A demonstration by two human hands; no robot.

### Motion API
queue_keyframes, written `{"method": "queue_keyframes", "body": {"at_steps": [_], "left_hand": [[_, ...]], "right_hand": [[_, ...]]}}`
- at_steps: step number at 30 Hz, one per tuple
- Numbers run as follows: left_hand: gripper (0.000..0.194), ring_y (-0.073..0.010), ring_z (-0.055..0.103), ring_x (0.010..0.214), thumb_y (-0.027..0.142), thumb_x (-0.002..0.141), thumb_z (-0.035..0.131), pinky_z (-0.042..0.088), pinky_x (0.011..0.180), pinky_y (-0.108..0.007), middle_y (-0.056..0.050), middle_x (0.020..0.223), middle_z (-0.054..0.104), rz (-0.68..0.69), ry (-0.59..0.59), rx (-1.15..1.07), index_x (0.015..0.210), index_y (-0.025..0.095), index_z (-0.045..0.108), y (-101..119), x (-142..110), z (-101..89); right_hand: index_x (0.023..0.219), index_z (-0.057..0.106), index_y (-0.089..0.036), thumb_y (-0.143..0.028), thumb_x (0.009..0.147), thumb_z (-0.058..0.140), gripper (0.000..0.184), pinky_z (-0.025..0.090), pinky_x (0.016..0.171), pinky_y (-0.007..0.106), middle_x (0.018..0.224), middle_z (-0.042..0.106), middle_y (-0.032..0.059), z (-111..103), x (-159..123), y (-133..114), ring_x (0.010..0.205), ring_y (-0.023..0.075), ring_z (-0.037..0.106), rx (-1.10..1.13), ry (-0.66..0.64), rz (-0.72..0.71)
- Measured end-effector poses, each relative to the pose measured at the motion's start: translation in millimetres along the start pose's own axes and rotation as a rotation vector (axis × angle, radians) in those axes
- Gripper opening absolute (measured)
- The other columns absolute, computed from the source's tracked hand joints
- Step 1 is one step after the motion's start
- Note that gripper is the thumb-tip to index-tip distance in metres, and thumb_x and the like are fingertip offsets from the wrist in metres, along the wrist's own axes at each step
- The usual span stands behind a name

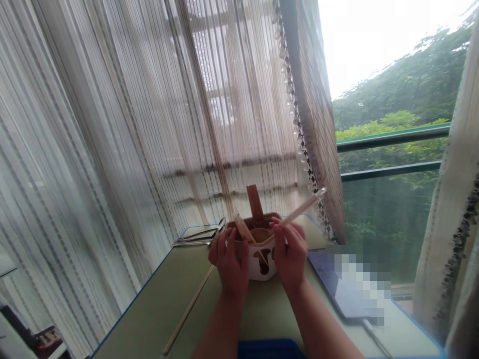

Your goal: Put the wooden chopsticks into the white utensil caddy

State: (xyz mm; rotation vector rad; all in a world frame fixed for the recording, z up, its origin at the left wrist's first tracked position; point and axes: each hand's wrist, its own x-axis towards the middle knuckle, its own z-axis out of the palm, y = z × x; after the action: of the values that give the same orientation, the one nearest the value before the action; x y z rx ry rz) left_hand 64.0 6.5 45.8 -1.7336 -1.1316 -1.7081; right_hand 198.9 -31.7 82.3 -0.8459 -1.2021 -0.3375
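Note:
A white utensil holder [255,271] with a dark cutout in its front and a brown inside stands on the table in front of me. Brown wooden chopsticks [255,202] rise from its back, and a plastic-wrapped pair [244,229] leans inside it. My left hand [231,257] is at the left side of the holder, fingers curled over its rim. My right hand [290,253] pinches another pair of plastic-wrapped chopsticks [301,209], which slants up to the right above the holder's right rim.
Metal spoons and other cutlery [200,236] lie at the back left of the green table [149,309]. A single chopstick-like stick [187,311] lies at left. At right is a tablet [337,289] with a cable [374,336]. Something blue [269,349] sits at the near edge. Curtains [142,124] hang behind.

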Motion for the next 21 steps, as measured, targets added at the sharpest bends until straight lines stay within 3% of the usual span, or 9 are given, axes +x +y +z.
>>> {"method": "queue_keyframes", "body": {"at_steps": [4, 8, 15, 21], "left_hand": [[0.028, -0.0255, 0.045, 0.115, 0.027, 0.083, 0.051, 0.029, 0.098, -0.045, -0.009, 0.116, 0.058, 0.021, -0.037, 0.041, 0.110, 0.021, 0.058, -1, -4, 1.3], [0.029, -0.0252, 0.045, 0.114, 0.027, 0.083, 0.051, 0.029, 0.097, -0.044, -0.009, 0.114, 0.058, 0.008, -0.047, 0.049, 0.111, 0.021, 0.058, 0, -7, 0.1], [0.029, -0.0250, 0.044, 0.115, 0.027, 0.084, 0.050, 0.028, 0.098, -0.044, -0.008, 0.114, 0.058, 0.003, -0.048, 0.059, 0.111, 0.024, 0.059, -1, -8, -2.2], [0.029, -0.0253, 0.042, 0.116, 0.028, 0.084, 0.050, 0.027, 0.099, -0.044, -0.008, 0.115, 0.057, -0.006, -0.077, 0.047, 0.110, 0.023, 0.061, -1, -5, -2.8]], "right_hand": [[0.086, 0.069, -0.023, -0.029, 0.084, 0.052, 0.018, 0.042, 0.084, 0.041, 0.087, 0.068, 0.0056, 13, -3, 5, 0.094, 0.0225, 0.056, -0.133, -0.123, 0.093], [0.083, 0.070, -0.024, -0.029, 0.078, 0.057, 0.015, 0.034, 0.094, 0.045, 0.085, 0.069, 0.0039, 18, -10, 3, 0.105, 0.0264, 0.051, -0.260, -0.252, 0.122], [0.084, 0.069, -0.025, -0.024, 0.079, 0.052, 0.017, 0.021, 0.103, 0.043, 0.088, 0.070, -0.0007, 15, -15, -4, 0.104, 0.0224, 0.051, -0.258, -0.327, 0.103], [0.083, 0.068, -0.024, -0.027, 0.084, 0.048, 0.020, 0.018, 0.104, 0.043, 0.086, 0.069, -0.0003, 17, -19, -4, 0.102, 0.0215, 0.050, -0.293, -0.337, 0.052]]}}
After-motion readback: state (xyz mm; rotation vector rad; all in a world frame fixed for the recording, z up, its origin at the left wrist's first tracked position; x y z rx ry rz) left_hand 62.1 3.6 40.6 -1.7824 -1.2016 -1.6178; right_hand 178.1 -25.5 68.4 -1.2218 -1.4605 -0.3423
